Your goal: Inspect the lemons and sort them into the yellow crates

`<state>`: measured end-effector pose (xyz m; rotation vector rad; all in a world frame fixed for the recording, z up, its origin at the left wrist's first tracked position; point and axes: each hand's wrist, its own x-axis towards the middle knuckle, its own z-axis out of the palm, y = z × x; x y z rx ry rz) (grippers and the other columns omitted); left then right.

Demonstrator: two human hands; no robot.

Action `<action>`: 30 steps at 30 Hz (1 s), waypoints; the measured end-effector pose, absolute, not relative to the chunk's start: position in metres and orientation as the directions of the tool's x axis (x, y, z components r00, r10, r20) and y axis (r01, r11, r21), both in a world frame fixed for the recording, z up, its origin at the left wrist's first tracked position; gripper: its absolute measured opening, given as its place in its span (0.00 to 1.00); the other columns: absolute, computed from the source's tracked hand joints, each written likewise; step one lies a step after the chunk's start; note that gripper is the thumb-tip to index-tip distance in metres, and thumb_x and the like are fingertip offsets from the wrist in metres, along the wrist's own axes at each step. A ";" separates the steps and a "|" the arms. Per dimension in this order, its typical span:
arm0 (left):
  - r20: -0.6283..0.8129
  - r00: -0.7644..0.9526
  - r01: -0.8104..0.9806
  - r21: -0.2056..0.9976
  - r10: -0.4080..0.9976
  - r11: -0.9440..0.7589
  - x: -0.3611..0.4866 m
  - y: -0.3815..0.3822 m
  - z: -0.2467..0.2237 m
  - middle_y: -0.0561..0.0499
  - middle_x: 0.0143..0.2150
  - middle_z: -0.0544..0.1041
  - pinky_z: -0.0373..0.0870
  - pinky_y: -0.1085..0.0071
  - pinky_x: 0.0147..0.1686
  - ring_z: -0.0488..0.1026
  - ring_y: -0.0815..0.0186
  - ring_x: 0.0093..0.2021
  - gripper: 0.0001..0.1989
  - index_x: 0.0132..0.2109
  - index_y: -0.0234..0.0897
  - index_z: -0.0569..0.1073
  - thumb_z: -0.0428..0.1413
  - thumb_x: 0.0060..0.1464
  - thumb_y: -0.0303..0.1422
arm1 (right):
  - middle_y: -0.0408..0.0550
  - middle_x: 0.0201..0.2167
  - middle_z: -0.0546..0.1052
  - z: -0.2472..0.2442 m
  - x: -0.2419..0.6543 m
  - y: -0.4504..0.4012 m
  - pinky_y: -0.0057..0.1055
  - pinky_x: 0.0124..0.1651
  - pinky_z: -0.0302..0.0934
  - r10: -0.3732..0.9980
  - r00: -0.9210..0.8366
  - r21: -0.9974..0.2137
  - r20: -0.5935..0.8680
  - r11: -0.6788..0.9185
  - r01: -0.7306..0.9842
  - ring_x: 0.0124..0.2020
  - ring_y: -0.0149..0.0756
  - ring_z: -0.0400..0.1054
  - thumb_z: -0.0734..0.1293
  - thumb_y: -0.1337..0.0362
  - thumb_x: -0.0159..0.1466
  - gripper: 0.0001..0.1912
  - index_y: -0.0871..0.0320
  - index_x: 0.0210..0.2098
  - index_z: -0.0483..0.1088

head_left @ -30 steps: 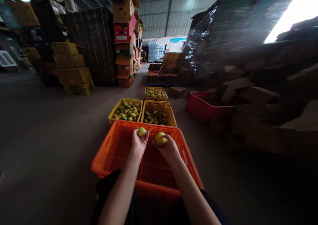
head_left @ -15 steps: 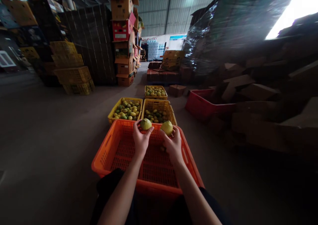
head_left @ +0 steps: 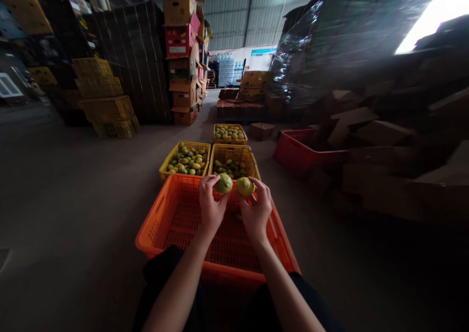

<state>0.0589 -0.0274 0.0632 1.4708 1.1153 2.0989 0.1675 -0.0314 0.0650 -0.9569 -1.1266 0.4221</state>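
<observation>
My left hand grips a green-yellow fruit between thumb and fingers. Close beside it, my right hand holds a second, yellower fruit. Both fruits are raised over the orange crate, near its far side. Part of a small fruit shows low in the crate beside my right wrist; my right hand and arm hide the area around it. The rest of the visible crate floor is bare mesh.
Beyond the orange crate stand yellow crates of fruit: one at left, one at right, one farther back. A red crate and cardboard pieces lie at right. Stacked boxes rise behind.
My left hand and its fruit have moved right, closer to the other fruit. Both fruits are turned differently within the fingers. The view has tilted slightly down.
</observation>
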 end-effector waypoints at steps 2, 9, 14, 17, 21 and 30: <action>0.643 -0.402 0.170 0.752 0.652 -0.636 0.059 -0.027 0.063 0.44 0.48 0.74 0.63 0.54 0.60 0.70 0.56 0.55 0.17 0.46 0.42 0.74 0.67 0.48 0.34 | 0.48 0.47 0.71 0.066 0.167 -0.032 0.37 0.46 0.70 0.705 0.411 -0.810 0.578 0.556 0.185 0.49 0.41 0.66 0.72 0.65 0.54 0.19 0.49 0.46 0.73; 0.668 -0.395 0.200 0.733 0.631 -0.650 0.060 -0.025 0.062 0.44 0.48 0.74 0.64 0.56 0.60 0.70 0.57 0.54 0.17 0.47 0.42 0.73 0.66 0.49 0.34 | 0.47 0.47 0.70 0.064 0.168 -0.030 0.39 0.47 0.70 0.679 0.422 -0.794 0.600 0.569 0.214 0.49 0.40 0.66 0.72 0.66 0.54 0.19 0.49 0.46 0.73; 0.656 -0.397 0.194 0.743 0.642 -0.640 0.060 -0.025 0.062 0.44 0.48 0.74 0.63 0.55 0.60 0.70 0.57 0.54 0.17 0.47 0.42 0.73 0.66 0.50 0.35 | 0.48 0.47 0.70 0.064 0.168 -0.030 0.39 0.47 0.70 0.676 0.414 -0.787 0.610 0.578 0.215 0.49 0.40 0.66 0.71 0.66 0.55 0.19 0.49 0.46 0.73; 0.639 -0.403 0.160 0.754 0.655 -0.637 0.060 -0.026 0.063 0.45 0.48 0.74 0.62 0.55 0.61 0.70 0.57 0.54 0.18 0.46 0.43 0.74 0.67 0.48 0.33 | 0.48 0.46 0.70 0.064 0.167 -0.030 0.38 0.46 0.70 0.682 0.419 -0.794 0.600 0.572 0.206 0.49 0.40 0.67 0.72 0.66 0.55 0.18 0.49 0.46 0.73; 0.508 -0.453 -0.012 0.818 0.733 -0.575 0.063 -0.028 0.068 0.45 0.48 0.75 0.65 0.59 0.60 0.70 0.57 0.55 0.21 0.44 0.42 0.75 0.70 0.41 0.29 | 0.47 0.47 0.71 0.066 0.166 -0.032 0.35 0.46 0.70 0.699 0.427 -0.808 0.574 0.566 0.161 0.49 0.39 0.68 0.73 0.66 0.53 0.19 0.50 0.45 0.73; -0.128 -0.198 -0.715 0.697 0.972 -0.054 0.056 -0.014 0.079 0.49 0.34 0.79 0.75 0.73 0.37 0.79 0.64 0.38 0.15 0.37 0.33 0.74 0.66 0.49 0.39 | 0.40 0.29 0.79 0.072 0.170 -0.028 0.23 0.23 0.69 0.969 0.245 -0.811 0.035 0.171 -0.560 0.22 0.30 0.73 0.79 0.55 0.46 0.29 0.53 0.43 0.66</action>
